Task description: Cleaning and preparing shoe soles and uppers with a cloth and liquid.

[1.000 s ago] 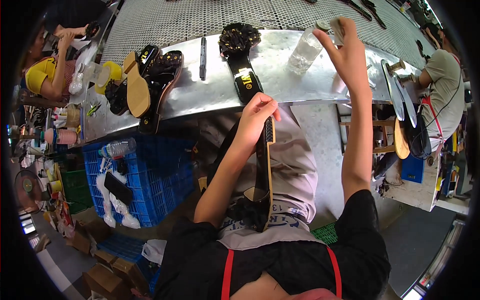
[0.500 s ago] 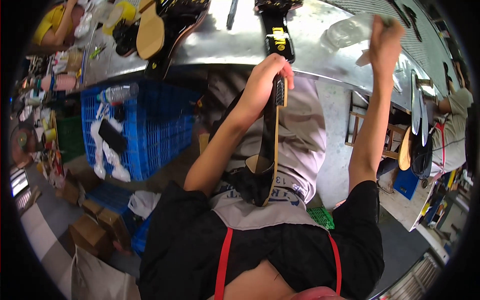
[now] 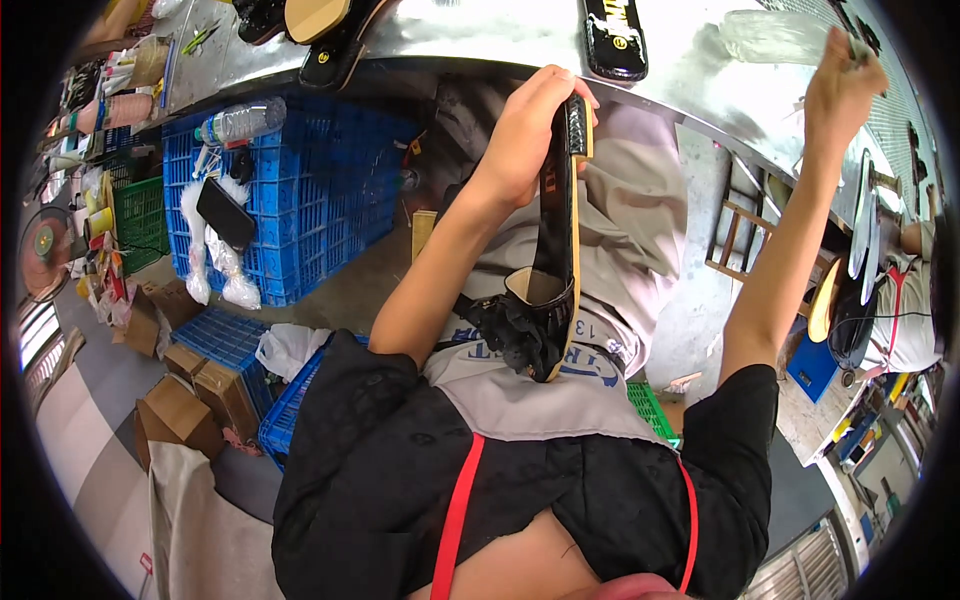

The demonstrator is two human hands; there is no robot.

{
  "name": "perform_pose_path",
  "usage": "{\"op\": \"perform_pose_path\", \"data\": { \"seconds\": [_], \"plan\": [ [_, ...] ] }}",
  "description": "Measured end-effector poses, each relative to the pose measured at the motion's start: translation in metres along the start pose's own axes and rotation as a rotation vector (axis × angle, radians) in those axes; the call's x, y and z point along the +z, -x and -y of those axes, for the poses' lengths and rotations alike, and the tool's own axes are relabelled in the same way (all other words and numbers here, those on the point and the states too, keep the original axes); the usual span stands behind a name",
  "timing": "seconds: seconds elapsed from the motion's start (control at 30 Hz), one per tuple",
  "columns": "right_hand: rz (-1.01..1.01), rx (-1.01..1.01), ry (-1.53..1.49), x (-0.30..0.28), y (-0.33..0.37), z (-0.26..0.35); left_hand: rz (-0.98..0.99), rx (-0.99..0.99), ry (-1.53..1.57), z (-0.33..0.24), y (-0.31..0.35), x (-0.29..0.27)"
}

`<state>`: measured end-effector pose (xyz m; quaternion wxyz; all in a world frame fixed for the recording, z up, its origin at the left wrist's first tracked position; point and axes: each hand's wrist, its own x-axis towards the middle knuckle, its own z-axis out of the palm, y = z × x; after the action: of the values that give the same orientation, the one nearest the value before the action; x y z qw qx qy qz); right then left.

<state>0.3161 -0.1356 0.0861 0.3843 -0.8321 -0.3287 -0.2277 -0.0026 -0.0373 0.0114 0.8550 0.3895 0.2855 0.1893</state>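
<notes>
Sandal w/ heel end in L fingers

The crate stands left of the held sandal, the bench ahead.

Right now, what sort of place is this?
Probably a shoe workshop: a held black sandal with a tan-edged sole, plus another yellow-marked black shoe on the shiny metal workbench.

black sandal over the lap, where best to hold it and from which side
Likely the heel end of the black sandal, from the person's left, where the left grip is: that end is narrow, points away from the body and is clear of the ruffled upper by the apron.
</notes>
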Motion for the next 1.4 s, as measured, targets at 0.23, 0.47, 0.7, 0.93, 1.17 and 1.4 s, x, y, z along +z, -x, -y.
{"op": "perform_pose_path", "data": {
  "seconds": [0.23, 0.47, 0.7, 0.93, 1.17, 1.4],
  "plan": [
    [0.15, -0.532, 0.126, -0.003, -0.007, 0.008, 0.007, 0.0, 0.006, 0.004, -0.005, -0.002],
    [0.24, -0.266, -0.231, -0.027, 0.022, 0.039, -0.015, -0.023, 0.011, 0.006, -0.01, -0.006],
    [0.902, -0.517, -0.664, -0.027, 0.159, 0.105, -0.037, 0.16, -0.157, 0.015, -0.017, -0.011],
    [1.16, -0.613, -0.706, -0.04, 0.172, 0.095, -0.041, 0.002, -0.083, 0.012, -0.015, -0.011],
    [0.946, -0.621, -0.75, -0.011, 0.172, 0.086, -0.03, 0.073, -0.151, 0.022, -0.02, -0.006],
    [1.117, -0.667, -1.032, -0.029, 0.19, 0.084, -0.017, -0.027, -0.079, 0.022, -0.013, -0.004]
  ]
}}
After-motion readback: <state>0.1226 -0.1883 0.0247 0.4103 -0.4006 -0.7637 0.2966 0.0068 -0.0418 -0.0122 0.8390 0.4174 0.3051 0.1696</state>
